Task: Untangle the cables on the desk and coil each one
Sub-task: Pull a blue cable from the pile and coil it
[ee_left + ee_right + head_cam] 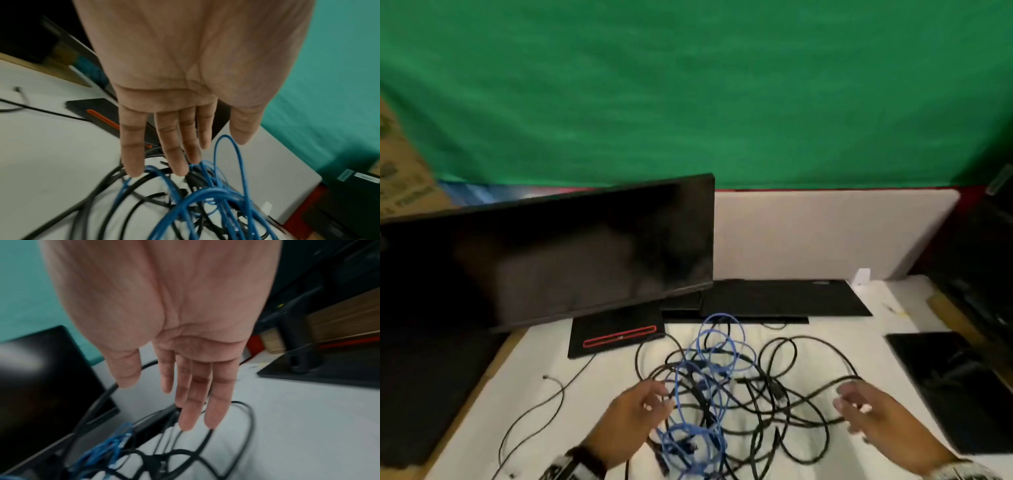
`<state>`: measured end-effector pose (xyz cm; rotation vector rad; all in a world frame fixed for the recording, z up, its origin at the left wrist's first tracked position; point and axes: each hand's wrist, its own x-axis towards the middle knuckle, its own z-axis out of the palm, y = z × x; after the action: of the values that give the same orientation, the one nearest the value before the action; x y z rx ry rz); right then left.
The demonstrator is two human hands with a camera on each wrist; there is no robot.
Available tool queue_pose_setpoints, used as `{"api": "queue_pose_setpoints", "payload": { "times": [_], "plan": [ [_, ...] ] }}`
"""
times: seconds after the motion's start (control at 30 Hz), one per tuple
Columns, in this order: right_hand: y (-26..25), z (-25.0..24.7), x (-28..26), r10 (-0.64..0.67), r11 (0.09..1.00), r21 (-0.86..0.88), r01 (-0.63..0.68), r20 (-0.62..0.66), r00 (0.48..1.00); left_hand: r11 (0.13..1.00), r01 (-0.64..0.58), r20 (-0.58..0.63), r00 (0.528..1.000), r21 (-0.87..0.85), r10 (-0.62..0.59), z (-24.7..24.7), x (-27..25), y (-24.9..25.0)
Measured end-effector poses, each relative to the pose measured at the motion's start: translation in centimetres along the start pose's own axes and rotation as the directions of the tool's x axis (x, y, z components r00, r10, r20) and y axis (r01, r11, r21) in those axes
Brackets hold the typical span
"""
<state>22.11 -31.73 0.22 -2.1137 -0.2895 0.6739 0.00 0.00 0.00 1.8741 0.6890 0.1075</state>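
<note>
The left hand [185, 68] is held flat over the left side of the cable pile, its fingers [133, 146] straight and slightly spread; nothing is gripped. In the left wrist view the fingertips are seen just above or at the loops of the blue cable [205, 198]; actual contact cannot be told through the blur. The right hand [164, 305] is likewise spread, with fingers [191, 402] extended and relaxed over a loop of black cable [249, 418] at the right edge of the pile; nothing is held by it either.

The tangle is found in the middle of the white desk [592, 394], between the two hands. The blue cable [698, 394] is wound in several loops through the black cables [791, 394], which are spread wider to the right. A separate thin black cable [541, 407] is laid alone to the left of the pile.

Behind the pile, a dark monitor [544, 253] is stood on a black base with a red stripe [616, 337], and a closed black laptop [784, 298] is set against the white partition. A black pad [945, 387] is placed near the desk's right edge. Bare desk surface is seen left of the pile and between the pile and the pad.
</note>
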Motion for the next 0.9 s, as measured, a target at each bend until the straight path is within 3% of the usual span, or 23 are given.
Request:
{"api": "queue_pose_setpoints", "payload": {
  "times": [0.17, 0.3, 0.37, 0.43, 0.5, 0.53, 0.6, 0.67, 0.73, 0.8, 0.9],
  "plan": [
    [-1.8, 4.1, 0.5, -0.201, 0.954, -0.195, 0.229, 0.152, 0.968, 0.988, -0.136, 0.052, 0.99, 0.073, 0.132, 2.4, 1.9, 2.0],
    [-1.6, 8.1, 0.0, -0.263, 0.889, -0.313, 0.335, 0.25, 0.932, 0.922, -0.251, 0.064, 0.968, 0.294, 0.242, 4.7, 1.7, 0.4],
    [-1.6, 9.8, -0.2, -0.31, 0.829, -0.43, 0.359, 0.182, 0.933, 0.865, -0.33, 0.096, 0.943, 0.377, 0.318, 5.7, 1.2, -0.2],
    [-1.5, 10.9, -0.7, -0.362, 0.728, -0.615, 0.304, 0.031, 0.931, 0.791, -0.381, 0.139, 0.922, 0.479, 0.361, 6.5, 0.3, -0.4],
    [-1.5, 11.4, -1.3, -0.441, 0.674, -0.702, 0.23, -0.132, 0.888, 0.65, -0.404, 0.128, 0.894, 0.644, 0.429, 6.6, -0.7, -0.2],
    [-1.7, 11.4, -1.5, -0.495, 0.69, -0.678, 0.252, -0.188, 0.849, 0.58, -0.395, 0.103, 0.877, 0.712, 0.47, 6.4, -1.2, 0.0],
    [-2.3, 11.7, -2.5, -0.573, 0.749, -0.502, 0.432, -0.163, 0.803, 0.521, -0.419, 0.082, 0.83, 0.744, 0.552, 6.1, -2.6, 0.8],
    [-3.1, 12.3, -3.3, -0.625, 0.74, -0.323, 0.589, -0.009, 0.78, 0.586, -0.513, 0.122, 0.808, 0.627, 0.576, 5.8, -4.1, 1.8],
    [-3.8, 13.0, -3.9, -0.642, 0.717, -0.27, 0.643, 0.103, 0.76, 0.722, -0.61, 0.144, 0.787, 0.325, 0.6, 5.7, -5.6, 2.6],
    [-4.2, 13.5, -4.2, -0.632, 0.706, -0.271, 0.655, 0.178, 0.754, 0.738, -0.665, 0.086, 0.746, 0.113, 0.66, 5.4, -7.0, 3.0],
    [-4.1, 14.1, -4.8, -0.598, 0.687, -0.312, 0.656, 0.271, 0.755, 0.705, -0.708, -0.029, 0.706, -0.051, 0.707, 5.0, -8.9, 3.2]
  ]
}}
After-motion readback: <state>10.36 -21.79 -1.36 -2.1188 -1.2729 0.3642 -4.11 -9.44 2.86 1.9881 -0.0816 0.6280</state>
